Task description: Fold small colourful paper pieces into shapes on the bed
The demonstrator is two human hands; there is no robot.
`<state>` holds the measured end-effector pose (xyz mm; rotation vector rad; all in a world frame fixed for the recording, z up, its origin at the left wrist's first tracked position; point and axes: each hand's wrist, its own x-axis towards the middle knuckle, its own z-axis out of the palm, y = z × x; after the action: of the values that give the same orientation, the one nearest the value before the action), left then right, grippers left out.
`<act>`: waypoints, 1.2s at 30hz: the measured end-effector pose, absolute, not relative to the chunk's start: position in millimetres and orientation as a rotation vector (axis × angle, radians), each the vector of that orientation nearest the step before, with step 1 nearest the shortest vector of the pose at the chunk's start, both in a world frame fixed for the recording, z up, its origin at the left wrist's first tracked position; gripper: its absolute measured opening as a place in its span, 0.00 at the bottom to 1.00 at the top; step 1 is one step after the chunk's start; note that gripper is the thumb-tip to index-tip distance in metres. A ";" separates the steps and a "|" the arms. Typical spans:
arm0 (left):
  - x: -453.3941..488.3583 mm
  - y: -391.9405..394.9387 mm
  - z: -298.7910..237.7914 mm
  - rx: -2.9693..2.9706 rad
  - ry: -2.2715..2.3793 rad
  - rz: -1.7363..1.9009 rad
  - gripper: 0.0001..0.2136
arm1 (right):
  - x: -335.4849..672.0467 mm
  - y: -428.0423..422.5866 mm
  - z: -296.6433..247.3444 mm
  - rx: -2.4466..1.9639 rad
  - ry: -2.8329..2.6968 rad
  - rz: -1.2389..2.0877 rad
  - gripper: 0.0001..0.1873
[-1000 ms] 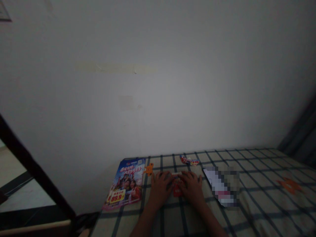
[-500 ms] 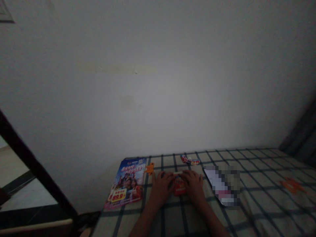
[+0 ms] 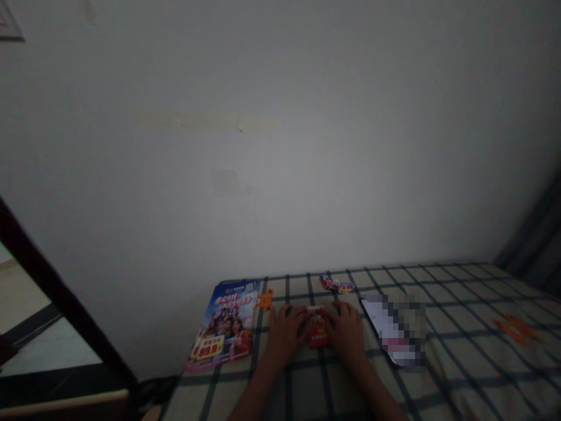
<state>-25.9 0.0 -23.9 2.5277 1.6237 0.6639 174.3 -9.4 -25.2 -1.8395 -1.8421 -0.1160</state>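
Your left hand point(image 3: 284, 332) and right hand point(image 3: 348, 332) lie palm-down on the checked bed point(image 3: 460, 356), touching the 2 sides of the red packet point(image 3: 317, 328) between them. You cannot tell whether either grip closes on it. A flyer point(image 3: 223, 324) lies just left, and 1 wrapper point(image 3: 336, 285) lies farther back.

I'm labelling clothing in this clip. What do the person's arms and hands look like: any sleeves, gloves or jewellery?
Both forearms are bare to the bottom edge, with no sleeve in view. The left hand and right hand wear no gloves; no watch, ring or band shows, though the picture is dim.
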 end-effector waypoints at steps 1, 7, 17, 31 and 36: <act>-26.0 0.2 -24.2 2.525 1.621 0.665 0.17 | 173.9 -10.4 -24.5 -1.844 -1.844 -0.122 0.14; -26.6 0.9 -25.3 2.511 1.611 0.656 0.16 | 173.7 -12.4 -24.8 -1.858 -1.836 -0.152 0.13; -27.5 1.0 -26.1 2.512 1.613 0.667 0.16 | 173.7 -13.7 -24.1 -1.918 -1.870 -0.194 0.17; -27.5 -1.3 -19.8 2.503 1.606 0.655 0.17 | 168.7 -16.7 -16.3 -1.956 -1.850 -0.147 0.16; -27.4 -1.4 -18.1 2.496 1.610 0.648 0.17 | 170.3 -19.1 -16.1 -1.923 -1.856 -0.154 0.16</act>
<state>-27.4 -1.4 -18.1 2.4962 1.6104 0.6482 170.3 -19.1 -16.1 -1.9229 -1.8558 -0.1536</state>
